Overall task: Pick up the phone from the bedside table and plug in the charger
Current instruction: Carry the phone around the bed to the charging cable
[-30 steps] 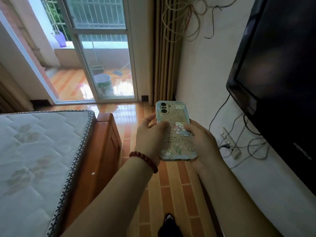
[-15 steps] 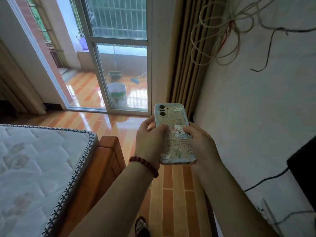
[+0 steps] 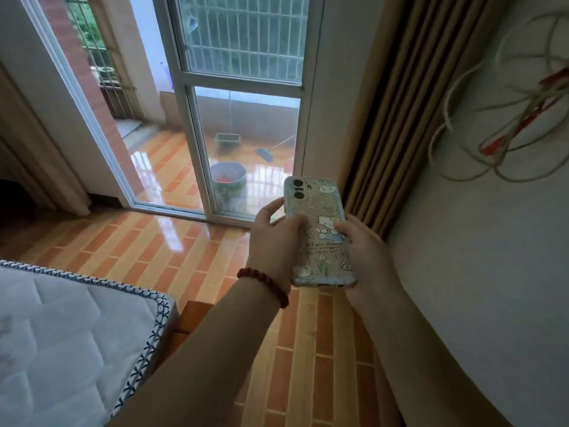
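Note:
The phone point(image 3: 317, 223) is in a pale blue cartoon case and is held upright in front of me, its back and two camera lenses facing me. My left hand point(image 3: 274, 241), with a red bead bracelet at the wrist, grips its left edge. My right hand point(image 3: 366, 254) grips its right edge and lower corner. No charger or bedside table is in view.
A mattress point(image 3: 67, 343) on a wooden bed frame point(image 3: 192, 315) fills the lower left. A glass balcony door point(image 3: 243, 118) stands ahead, with a bucket point(image 3: 228, 183) behind it. Beige curtains point(image 3: 400, 103) and coiled cables point(image 3: 505, 118) hang along the right wall. Tiled floor point(image 3: 160, 248) lies between.
My view has swung left and up: the black television and power strip on the right have left the frame, and the balcony door looms nearer. Both hands keep the same hold on the phone.

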Motion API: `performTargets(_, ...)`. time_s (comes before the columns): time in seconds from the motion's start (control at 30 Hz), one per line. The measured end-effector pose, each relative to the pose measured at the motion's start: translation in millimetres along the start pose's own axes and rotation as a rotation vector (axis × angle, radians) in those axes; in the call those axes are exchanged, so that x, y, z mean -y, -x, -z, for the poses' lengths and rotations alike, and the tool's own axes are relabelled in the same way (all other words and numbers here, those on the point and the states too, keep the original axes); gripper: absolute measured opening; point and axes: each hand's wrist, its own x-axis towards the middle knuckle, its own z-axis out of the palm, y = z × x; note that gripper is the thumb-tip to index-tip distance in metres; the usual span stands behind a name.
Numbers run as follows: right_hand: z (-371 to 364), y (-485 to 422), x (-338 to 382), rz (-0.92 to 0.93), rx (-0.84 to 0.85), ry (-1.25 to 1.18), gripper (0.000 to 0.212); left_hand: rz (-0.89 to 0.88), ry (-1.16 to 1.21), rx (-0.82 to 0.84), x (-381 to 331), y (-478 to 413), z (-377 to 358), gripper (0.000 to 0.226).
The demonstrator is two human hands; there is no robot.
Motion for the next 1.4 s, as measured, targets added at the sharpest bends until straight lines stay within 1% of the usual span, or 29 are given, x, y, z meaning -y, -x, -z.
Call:
performTargets(0.1,-23.4,-44.4,9.5,-0.018,0.022,0.004,0.029,-0.006,0.039,-0.048,-13.6,-44.7,-2.7,0.032)
performTargets(0.33,-80.0,-173.7,23.9,-0.035,0.072,0.04,0.033,-0.022,0.031,-0.128,-42.7,-171.4,-11.1,0.039)
performTargets(0.43,-109.0,-243.0,37.0,-0.025,0.144,0.063,0.032,-0.046,0.042,-0.159,-62.0,-236.7,-20.9,0.04)
performTargets(0.57,-145.5,-326.5,64.1,0.002,0.217,0.089,0.025,-0.07,0.077,-0.215,-95.2,-311.7,-35.1,0.035)
performTargets(0.67,-172.9,-378.0,78.3,0.022,0.321,0.101,0.023,-0.089,0.115,-0.256,-116.3,-357.0,-37.6,0.035)
performTargets(0.77,-205.9,-413.2,78.8,-0.015,0.411,0.113,0.025,-0.092,0.14,-0.329,-133.7,-390.4,-28.1,0.035)
performTargets(0.87,-245.7,-443.1,75.3,-0.085,0.485,0.089,0.029,-0.105,0.172,-0.373,-149.8,-426.6,-11.7,0.034)
performTargets(0.97,-289.6,-479.1,68.9,-0.109,0.528,0.05,0.029,-0.11,0.231,-0.426,-166.7,-470.2,10.5,0.033)
performTargets(1.07,-338.8,-512.0,61.6,-0.115,0.558,0.058,0.03,-0.134,0.244,-0.469,-184.0,-516.8,36.6,0.028)
performTargets(1.23,-455.5,-567.6,55.9,-0.135,0.612,0.096,0.033,-0.176,0.214,-0.58,-235.9,-605.8,101.2,0.026)
performTargets(1.4,-570.4,-604.9,41.5,-0.183,0.713,0.085,0.032,-0.244,0.194,-0.656,-293.4,-668.6,175.2,0.028)
